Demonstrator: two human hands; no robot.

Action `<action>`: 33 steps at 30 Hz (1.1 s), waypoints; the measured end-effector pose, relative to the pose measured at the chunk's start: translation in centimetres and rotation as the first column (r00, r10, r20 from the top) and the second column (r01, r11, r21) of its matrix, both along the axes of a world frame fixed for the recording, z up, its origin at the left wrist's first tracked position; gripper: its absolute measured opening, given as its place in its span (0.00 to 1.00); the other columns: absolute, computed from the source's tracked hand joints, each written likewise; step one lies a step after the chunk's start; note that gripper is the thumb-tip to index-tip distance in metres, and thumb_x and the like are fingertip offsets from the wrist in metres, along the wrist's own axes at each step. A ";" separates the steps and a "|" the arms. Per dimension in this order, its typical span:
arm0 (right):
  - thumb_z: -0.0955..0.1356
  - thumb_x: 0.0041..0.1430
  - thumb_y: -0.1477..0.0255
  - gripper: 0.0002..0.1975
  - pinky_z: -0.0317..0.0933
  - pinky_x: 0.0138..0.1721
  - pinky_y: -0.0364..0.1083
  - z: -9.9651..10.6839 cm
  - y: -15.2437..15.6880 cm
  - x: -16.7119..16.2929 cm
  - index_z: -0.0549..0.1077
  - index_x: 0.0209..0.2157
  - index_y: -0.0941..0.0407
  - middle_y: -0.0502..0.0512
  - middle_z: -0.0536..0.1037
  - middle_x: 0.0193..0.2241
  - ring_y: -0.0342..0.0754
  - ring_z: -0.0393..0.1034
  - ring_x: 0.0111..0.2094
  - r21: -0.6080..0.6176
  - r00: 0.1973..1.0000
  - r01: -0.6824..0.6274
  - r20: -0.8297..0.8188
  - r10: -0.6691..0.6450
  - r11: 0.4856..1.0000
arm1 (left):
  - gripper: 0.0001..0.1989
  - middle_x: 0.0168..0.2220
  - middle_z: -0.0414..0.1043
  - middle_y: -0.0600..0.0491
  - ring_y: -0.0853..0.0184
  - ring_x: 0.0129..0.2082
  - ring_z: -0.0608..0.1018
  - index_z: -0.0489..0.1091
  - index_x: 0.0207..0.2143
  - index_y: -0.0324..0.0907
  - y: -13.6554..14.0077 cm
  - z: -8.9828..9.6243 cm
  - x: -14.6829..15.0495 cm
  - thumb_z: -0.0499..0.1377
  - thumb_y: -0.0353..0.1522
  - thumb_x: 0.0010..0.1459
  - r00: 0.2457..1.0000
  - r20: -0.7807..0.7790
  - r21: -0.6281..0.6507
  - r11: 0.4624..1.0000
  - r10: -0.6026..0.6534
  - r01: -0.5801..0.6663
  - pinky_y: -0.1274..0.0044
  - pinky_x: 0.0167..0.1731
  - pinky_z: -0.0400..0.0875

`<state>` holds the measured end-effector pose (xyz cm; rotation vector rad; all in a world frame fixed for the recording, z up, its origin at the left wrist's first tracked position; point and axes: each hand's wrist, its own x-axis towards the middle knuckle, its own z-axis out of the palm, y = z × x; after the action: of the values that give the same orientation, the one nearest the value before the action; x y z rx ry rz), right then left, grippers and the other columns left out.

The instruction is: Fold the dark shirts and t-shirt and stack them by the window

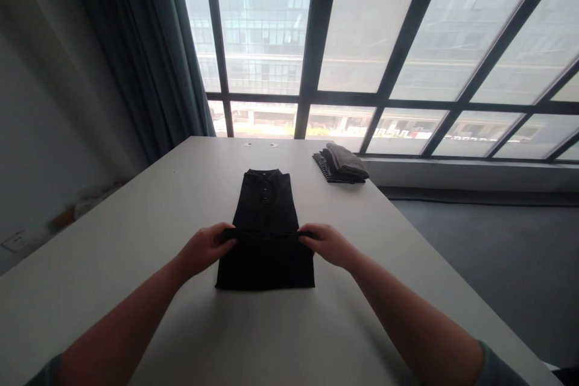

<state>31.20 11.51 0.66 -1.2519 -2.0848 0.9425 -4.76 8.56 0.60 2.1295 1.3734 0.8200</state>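
A black collared shirt (265,205) lies on the white table in a narrow folded shape, its collar and button placket facing up at the far end. Its lower part is doubled over toward the collar, leaving a straight fold at the near side. My left hand (208,247) pinches the left end of the turned-up edge between thumb and fingers. At the right end of that same edge, my right hand (329,243) has a matching pinch. Both forearms reach in from the lower corners.
A pile of folded grey and dark striped clothes (341,164) rests near the table's far right edge. Two small round fittings are set in the far end of the white table (136,217). Beyond stand tall windows (266,30) and a dark curtain (140,42).
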 end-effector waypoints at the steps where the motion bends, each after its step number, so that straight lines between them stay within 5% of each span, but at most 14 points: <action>1: 0.68 0.63 0.65 0.12 0.65 0.32 0.44 -0.4 0.7 -0.3 0.80 0.43 0.55 0.51 0.80 0.30 0.46 0.73 0.29 -0.038 1.000 0.019 0.019 -0.019 0.999 | 0.17 0.28 0.76 0.56 0.67 0.27 0.76 0.75 0.45 0.43 0.8 -0.5 0.0 0.58 0.44 0.64 1.000 -0.010 -0.024 1.000 0.014 -0.014 0.77 0.29 0.69; 4: 0.68 0.62 0.67 0.12 0.67 0.32 0.45 -2.2 2.2 -0.8 0.80 0.44 0.55 0.51 0.80 0.30 0.46 0.73 0.28 -0.060 0.992 0.095 0.084 -0.089 0.994 | 0.18 0.27 0.75 0.56 0.65 0.27 0.76 0.75 0.45 0.43 2.6 -2.2 -0.1 0.57 0.45 0.63 0.991 -0.112 -0.046 0.996 0.075 -0.081 0.75 0.30 0.68; 8: 0.70 0.59 0.73 0.12 0.68 0.43 0.48 -4.8 2.9 -0.9 0.80 0.45 0.53 0.52 0.82 0.40 0.47 0.74 0.35 0.147 0.986 0.062 0.147 -0.084 0.987 | 0.16 0.26 0.74 0.56 0.61 0.29 0.78 0.76 0.46 0.45 3.1 -4.1 -0.5 0.56 0.44 0.63 0.953 -0.275 -0.048 0.988 0.131 -0.149 0.73 0.31 0.67; 17: 0.70 0.59 0.77 0.06 0.66 0.41 0.45 -6.6 3.7 -0.4 0.77 0.38 0.55 0.52 0.76 0.39 0.43 0.70 0.32 0.230 0.990 0.025 0.131 -0.056 0.973 | 0.16 0.41 0.81 0.52 0.62 0.34 0.82 0.74 0.46 0.46 3.4 -4.7 -0.8 0.59 0.43 0.60 0.961 -0.126 -0.077 0.963 0.247 -0.258 0.72 0.37 0.74; 26: 0.68 0.63 0.78 0.06 0.66 0.47 0.47 -6.8 3.7 -0.6 0.77 0.37 0.55 0.54 0.76 0.39 0.48 0.71 0.41 0.327 0.984 0.011 0.162 -0.067 0.945 | 0.18 0.42 0.80 0.49 0.61 0.37 0.82 0.74 0.48 0.43 3.6 -5.3 -0.5 0.58 0.42 0.61 0.967 -0.047 -0.075 0.965 0.249 -0.252 0.71 0.39 0.77; 33: 0.66 0.68 0.70 0.16 0.56 0.65 0.59 -7.7 5.1 -0.2 0.75 0.56 0.55 0.61 0.73 0.56 0.57 0.65 0.59 0.383 0.915 0.062 0.348 -0.206 0.922 | 0.15 0.51 0.77 0.45 0.56 0.53 0.77 0.75 0.47 0.42 5.2 -7.1 -1.5 0.56 0.39 0.63 0.980 -0.155 0.138 0.985 0.128 -0.107 0.62 0.57 0.70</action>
<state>30.98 16.57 -7.08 -1.4358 -2.2881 0.2322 -6.26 13.81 -6.54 2.2753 1.5821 0.8136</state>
